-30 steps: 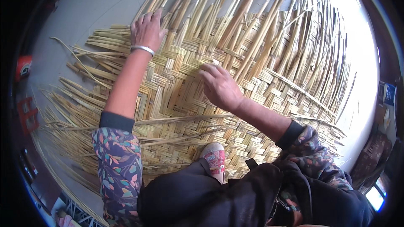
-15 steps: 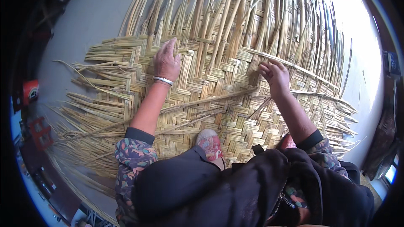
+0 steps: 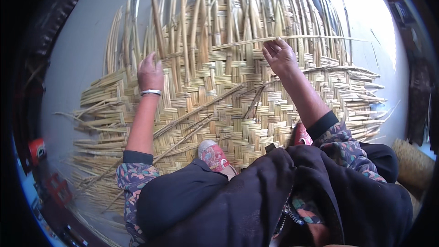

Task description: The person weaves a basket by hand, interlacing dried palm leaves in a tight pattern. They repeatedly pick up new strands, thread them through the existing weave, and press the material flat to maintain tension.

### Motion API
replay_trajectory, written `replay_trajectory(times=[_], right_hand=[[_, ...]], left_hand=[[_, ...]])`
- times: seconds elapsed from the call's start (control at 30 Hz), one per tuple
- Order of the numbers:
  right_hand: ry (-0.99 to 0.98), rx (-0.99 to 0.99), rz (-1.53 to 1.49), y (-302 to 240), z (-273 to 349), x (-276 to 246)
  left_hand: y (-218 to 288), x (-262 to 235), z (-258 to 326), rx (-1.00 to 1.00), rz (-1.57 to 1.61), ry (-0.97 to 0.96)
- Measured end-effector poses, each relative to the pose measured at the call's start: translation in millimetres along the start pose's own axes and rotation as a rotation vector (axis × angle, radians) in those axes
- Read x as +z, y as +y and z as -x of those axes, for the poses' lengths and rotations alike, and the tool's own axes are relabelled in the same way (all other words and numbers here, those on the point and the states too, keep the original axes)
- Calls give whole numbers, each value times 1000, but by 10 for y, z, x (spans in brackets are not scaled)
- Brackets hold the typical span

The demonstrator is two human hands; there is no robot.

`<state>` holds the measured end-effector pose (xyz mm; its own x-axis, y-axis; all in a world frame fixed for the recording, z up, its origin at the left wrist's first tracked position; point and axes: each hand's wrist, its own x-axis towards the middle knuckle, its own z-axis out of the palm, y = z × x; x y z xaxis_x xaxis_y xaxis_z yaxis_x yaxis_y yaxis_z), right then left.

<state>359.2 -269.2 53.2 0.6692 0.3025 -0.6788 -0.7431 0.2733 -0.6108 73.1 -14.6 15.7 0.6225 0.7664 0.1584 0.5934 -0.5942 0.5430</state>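
Note:
A large mat [image 3: 238,105] of woven pale reed strips lies under me, its loose strip ends fanning out at the far side. At its far left, my left hand [image 3: 151,74], with a white bracelet at the wrist, closes its fingers round the near end of a reed strip [image 3: 156,18] that points away from me. My right hand [image 3: 280,57] is farther right, thumb and fingers pinching a long thin reed strip [image 3: 315,37]. That strip runs nearly crosswise over the lengthwise strips [image 3: 249,18].
Loose stalks [image 3: 201,110] lie across the weave. My shoes, one red and patterned [image 3: 212,154], stand on the mat. Pale floor [image 3: 68,71] surrounds it. A red object [image 3: 36,150] stands at the far left, and a tan roll [image 3: 411,162] at the right.
My left hand has moved left and closed on a strip. My right hand has moved up and left, and the strip there has swung from slanting to nearly crosswise. The view has shifted slightly.

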Motion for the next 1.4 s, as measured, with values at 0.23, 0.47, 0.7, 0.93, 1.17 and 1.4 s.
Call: replay_trajectory(times=[0.23,0.47,0.7,0.93,1.17,1.4], right_hand=[[102,-7,-62,-280,40,-122],[-70,-50,244,-390,-99,-95],[-226,-273,984,-666,-465,28],[-102,-578,1392,-735,-596,274],[-54,-445,1508,-790,-829,191],[-115,-448,1498,-795,-836,175]], left_hand=[[1379,596,-71,376,-2,-434],[1683,807,-316,217,-3,-454],[1705,940,-319,19,123,-192],[1688,944,-499,-160,42,-309],[1784,1038,-717,-71,-115,-468],[1699,1024,-772,-223,113,-621]])
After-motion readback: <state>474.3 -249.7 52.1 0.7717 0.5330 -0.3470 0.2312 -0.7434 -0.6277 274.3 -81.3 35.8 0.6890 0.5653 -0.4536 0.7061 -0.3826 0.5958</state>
